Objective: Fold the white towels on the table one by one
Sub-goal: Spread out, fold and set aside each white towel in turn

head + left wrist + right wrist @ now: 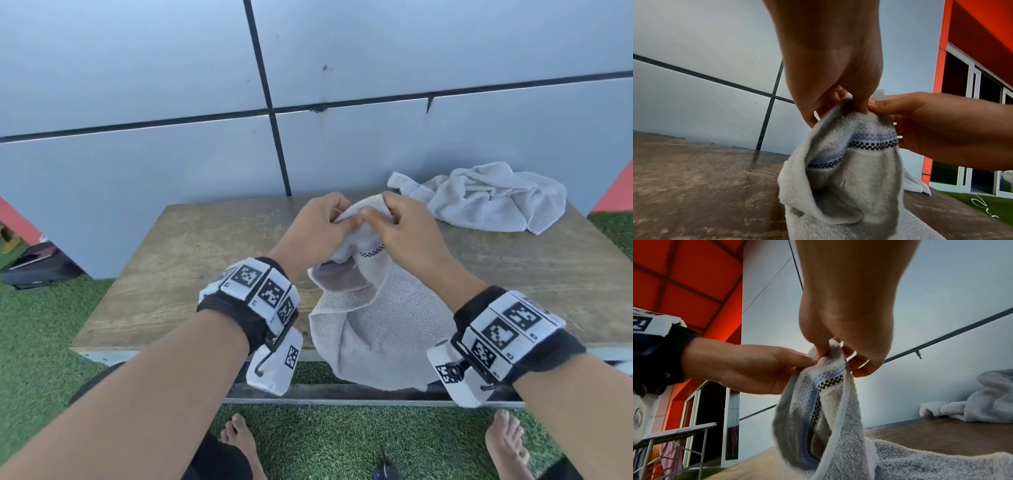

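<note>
A white towel [373, 322] with a blue and black checked band [869, 142] hangs from both hands over the wooden table [191, 260]; its lower part drapes past the table's near edge. My left hand [322, 226] and right hand [394, 222] pinch its top edge side by side, thumbs nearly touching. In the left wrist view the left hand [846, 100] grips the towel's edge, with the right hand [906, 113] beside it. The right wrist view shows the right hand [834, 348] pinching the towel [824, 415], the left hand [764, 365] holding next to it.
A crumpled pile of white towels [486, 198] lies at the table's far right corner, against the grey panelled wall [171, 102]. A dark bag [37, 267] lies on the green turf at left. Bare feet [239, 442] stand below the table's near edge.
</note>
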A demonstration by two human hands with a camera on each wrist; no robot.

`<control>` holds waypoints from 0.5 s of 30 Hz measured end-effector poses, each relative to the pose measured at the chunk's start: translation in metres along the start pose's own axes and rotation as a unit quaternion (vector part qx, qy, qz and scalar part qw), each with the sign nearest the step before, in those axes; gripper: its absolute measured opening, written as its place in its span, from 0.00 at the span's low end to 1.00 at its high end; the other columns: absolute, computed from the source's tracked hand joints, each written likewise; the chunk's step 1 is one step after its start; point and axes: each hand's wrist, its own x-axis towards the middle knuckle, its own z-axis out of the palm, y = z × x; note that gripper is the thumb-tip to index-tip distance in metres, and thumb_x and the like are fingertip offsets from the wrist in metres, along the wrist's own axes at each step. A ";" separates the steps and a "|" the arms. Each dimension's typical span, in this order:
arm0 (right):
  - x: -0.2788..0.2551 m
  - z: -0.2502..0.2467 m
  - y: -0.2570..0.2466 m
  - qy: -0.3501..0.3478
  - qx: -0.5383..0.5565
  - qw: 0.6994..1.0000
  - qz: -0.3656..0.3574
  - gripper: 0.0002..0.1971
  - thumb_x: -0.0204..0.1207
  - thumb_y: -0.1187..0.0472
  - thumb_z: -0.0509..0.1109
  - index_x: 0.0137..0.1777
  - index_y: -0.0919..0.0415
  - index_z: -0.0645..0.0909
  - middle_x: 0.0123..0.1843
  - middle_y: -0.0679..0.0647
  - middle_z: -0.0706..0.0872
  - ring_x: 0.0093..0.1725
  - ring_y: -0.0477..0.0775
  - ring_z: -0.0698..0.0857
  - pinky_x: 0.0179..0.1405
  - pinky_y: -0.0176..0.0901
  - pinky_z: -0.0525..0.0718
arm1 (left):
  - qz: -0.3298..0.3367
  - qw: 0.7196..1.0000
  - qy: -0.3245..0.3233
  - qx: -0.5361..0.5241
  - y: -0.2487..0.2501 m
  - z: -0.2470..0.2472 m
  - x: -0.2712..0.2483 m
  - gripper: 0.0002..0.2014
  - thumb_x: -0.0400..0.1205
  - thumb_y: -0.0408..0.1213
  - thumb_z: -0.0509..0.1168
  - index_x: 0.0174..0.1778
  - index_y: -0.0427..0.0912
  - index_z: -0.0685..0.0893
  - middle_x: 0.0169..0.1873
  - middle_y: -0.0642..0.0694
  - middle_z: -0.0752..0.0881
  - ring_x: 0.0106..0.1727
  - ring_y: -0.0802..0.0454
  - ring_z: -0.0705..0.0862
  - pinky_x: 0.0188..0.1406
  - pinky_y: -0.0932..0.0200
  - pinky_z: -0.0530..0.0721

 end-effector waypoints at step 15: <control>-0.007 -0.026 0.006 0.106 0.060 0.992 0.025 0.22 0.80 0.53 0.68 0.35 0.70 0.69 0.29 0.50 0.66 0.30 0.48 0.65 0.33 0.46 0.65 | -0.133 0.975 0.073 0.162 -0.050 -0.015 -0.012 0.13 0.82 0.27 0.57 0.30 0.39 0.75 0.28 0.44 0.78 0.30 0.46 0.74 0.26 0.59 0.69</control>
